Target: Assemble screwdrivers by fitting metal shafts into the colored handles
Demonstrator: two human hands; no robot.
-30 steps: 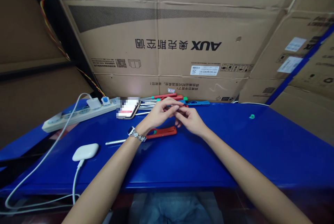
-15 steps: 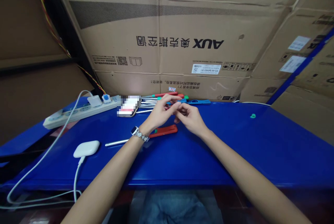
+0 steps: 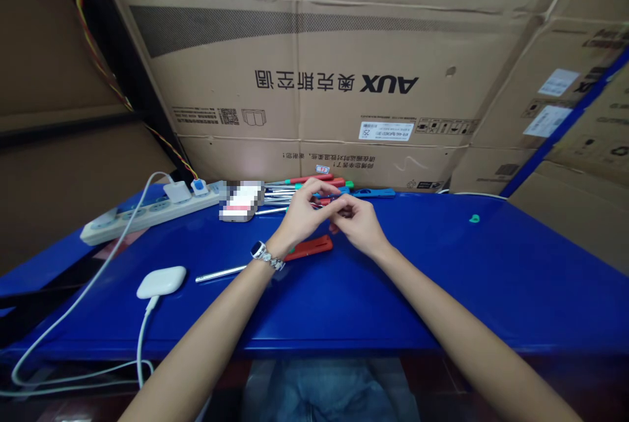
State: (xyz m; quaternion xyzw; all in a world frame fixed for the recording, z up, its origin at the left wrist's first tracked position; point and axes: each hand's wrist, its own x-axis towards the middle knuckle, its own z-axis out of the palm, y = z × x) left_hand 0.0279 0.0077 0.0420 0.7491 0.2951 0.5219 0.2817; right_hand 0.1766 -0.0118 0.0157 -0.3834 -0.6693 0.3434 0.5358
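Over the middle of the table, my left hand (image 3: 305, 213) and my right hand (image 3: 362, 227) meet with fingertips pinched together. Whatever lies between them is small and mostly hidden by the fingers. Beneath my left wrist lies a red-handled tool (image 3: 310, 248) with a silver shaft pointing left. Just behind the hands sits a heap of similar tools with red handles (image 3: 314, 178) and metal shafts, partly covered by my fingers. A flat blue handle (image 3: 374, 192) lies beyond my right hand.
Left of the tools is a phone (image 3: 242, 202) with a blurred screen. A white power strip (image 3: 152, 212) and a cabled white earbud case (image 3: 161, 282) are further left. One small green piece (image 3: 474, 219) lies right on the blue table (image 3: 442, 265). Cardboard (image 3: 339, 35) walls the back.
Both hands stay together at nearly the same spot, with slight finger movement. My left wrist has shifted a little to the right. The tools on the table look unmoved.
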